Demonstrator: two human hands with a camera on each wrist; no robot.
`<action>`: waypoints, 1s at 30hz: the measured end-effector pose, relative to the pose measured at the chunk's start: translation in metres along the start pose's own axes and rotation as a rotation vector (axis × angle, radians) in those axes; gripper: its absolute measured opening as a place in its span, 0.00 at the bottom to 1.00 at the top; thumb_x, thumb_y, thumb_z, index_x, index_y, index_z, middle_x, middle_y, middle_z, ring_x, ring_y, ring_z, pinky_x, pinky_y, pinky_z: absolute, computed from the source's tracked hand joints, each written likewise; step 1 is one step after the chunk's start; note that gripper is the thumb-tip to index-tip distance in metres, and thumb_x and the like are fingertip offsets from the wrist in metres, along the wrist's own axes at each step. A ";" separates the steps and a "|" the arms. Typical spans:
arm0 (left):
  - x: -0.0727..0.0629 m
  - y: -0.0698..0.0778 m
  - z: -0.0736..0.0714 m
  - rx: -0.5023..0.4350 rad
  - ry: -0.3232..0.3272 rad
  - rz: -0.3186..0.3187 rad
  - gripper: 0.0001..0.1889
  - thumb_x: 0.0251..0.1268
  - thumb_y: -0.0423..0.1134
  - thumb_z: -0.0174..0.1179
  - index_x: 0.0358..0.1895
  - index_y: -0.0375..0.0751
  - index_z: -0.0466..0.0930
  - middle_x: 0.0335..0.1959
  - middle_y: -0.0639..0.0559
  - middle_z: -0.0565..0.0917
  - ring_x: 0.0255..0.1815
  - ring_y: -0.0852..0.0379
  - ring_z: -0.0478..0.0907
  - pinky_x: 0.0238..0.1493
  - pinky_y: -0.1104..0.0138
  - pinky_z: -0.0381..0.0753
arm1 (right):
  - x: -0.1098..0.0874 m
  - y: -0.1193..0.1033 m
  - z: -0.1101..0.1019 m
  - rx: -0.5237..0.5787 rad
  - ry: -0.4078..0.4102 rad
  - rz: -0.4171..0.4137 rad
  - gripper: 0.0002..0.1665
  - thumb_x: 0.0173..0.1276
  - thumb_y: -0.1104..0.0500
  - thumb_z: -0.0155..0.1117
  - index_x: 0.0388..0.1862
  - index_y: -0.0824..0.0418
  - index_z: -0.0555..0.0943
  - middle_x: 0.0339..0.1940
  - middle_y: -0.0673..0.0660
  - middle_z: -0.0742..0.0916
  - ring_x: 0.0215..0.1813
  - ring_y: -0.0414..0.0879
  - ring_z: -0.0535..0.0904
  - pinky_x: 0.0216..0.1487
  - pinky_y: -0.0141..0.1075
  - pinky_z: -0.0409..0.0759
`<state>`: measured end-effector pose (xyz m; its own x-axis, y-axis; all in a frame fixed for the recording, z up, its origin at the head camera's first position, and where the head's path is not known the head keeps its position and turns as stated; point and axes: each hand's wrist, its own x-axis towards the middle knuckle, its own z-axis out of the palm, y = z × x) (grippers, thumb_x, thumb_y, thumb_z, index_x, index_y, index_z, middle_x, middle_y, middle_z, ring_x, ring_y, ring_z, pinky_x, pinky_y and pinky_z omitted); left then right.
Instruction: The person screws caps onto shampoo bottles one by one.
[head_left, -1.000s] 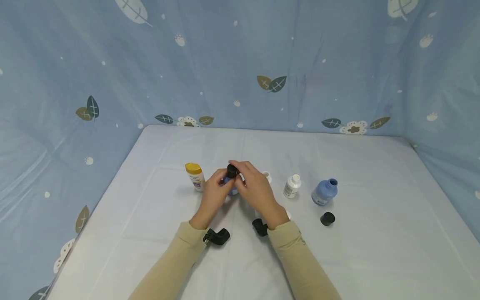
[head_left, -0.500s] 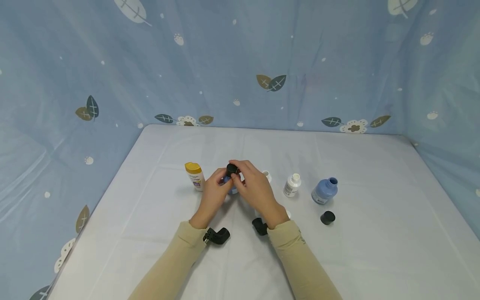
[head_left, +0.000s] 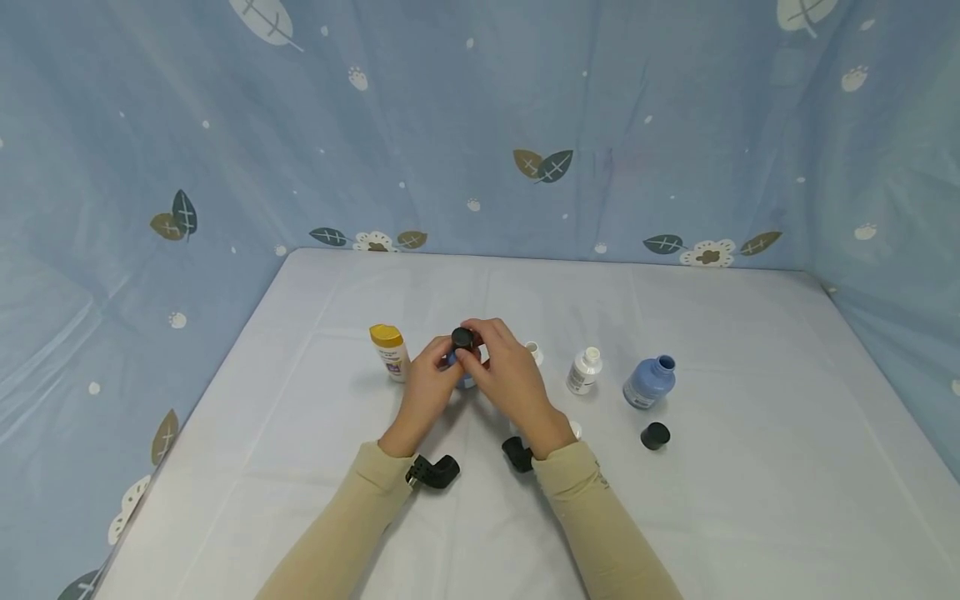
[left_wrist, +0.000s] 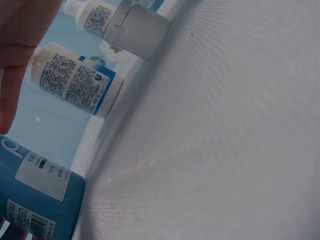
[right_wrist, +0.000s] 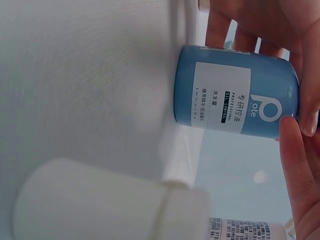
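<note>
In the head view my left hand grips a small blue shampoo bottle around its upper part. My right hand comes from the other side and pinches the black cap at the bottle's top with thumb and fingers. Much of the bottle is hidden behind the hands here. Seen by the right wrist camera, the blue bottle stands upright with its white label showing, its base right at the tabletop.
Left of the hands stands a white bottle with a yellow cap. To the right are a white bottle, an uncapped blue bottle and a loose black cap. Another white bottle stands near my right wrist, mostly hidden in the head view.
The right thumb and fingers have shifted slightly around the black cap. The left hand, the blue bottle and the other things stay where they were.
</note>
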<state>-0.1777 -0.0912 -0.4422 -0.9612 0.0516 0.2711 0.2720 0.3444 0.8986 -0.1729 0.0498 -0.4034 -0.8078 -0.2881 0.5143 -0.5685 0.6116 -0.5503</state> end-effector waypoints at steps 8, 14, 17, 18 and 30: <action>-0.006 0.028 -0.005 0.003 0.008 -0.015 0.11 0.60 0.37 0.57 0.45 0.41 0.80 0.45 0.51 0.78 0.48 0.55 0.73 0.45 0.58 0.73 | 0.000 0.000 0.003 0.003 -0.009 0.007 0.24 0.63 0.51 0.57 0.57 0.58 0.70 0.48 0.53 0.76 0.34 0.44 0.76 0.31 0.32 0.75; -0.002 0.011 -0.002 0.000 -0.004 0.026 0.12 0.60 0.42 0.57 0.45 0.43 0.80 0.46 0.53 0.78 0.48 0.58 0.72 0.46 0.61 0.73 | 0.000 0.002 0.001 -0.034 -0.006 -0.058 0.25 0.64 0.57 0.53 0.61 0.56 0.67 0.49 0.52 0.77 0.37 0.42 0.75 0.32 0.30 0.73; 0.000 0.000 0.000 0.009 0.008 0.032 0.12 0.59 0.44 0.58 0.44 0.47 0.80 0.45 0.58 0.78 0.48 0.62 0.72 0.46 0.62 0.73 | 0.000 0.004 0.001 -0.043 0.010 -0.094 0.25 0.62 0.62 0.51 0.60 0.56 0.69 0.50 0.51 0.78 0.40 0.40 0.74 0.34 0.31 0.73; 0.001 -0.001 0.001 0.009 0.013 0.031 0.12 0.59 0.44 0.58 0.44 0.47 0.80 0.45 0.58 0.78 0.47 0.62 0.72 0.46 0.62 0.73 | 0.000 0.004 0.002 -0.040 0.014 -0.100 0.25 0.62 0.63 0.51 0.60 0.56 0.70 0.49 0.51 0.78 0.41 0.40 0.73 0.35 0.32 0.73; 0.001 -0.001 0.002 0.018 0.024 0.017 0.10 0.59 0.45 0.58 0.42 0.48 0.81 0.44 0.60 0.78 0.45 0.64 0.72 0.45 0.63 0.74 | 0.000 0.003 0.002 -0.021 0.019 -0.101 0.22 0.62 0.63 0.51 0.57 0.55 0.72 0.47 0.50 0.79 0.38 0.39 0.74 0.34 0.28 0.73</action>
<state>-0.1788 -0.0900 -0.4437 -0.9548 0.0358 0.2950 0.2876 0.3609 0.8872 -0.1751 0.0502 -0.4061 -0.7434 -0.3353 0.5787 -0.6432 0.5956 -0.4812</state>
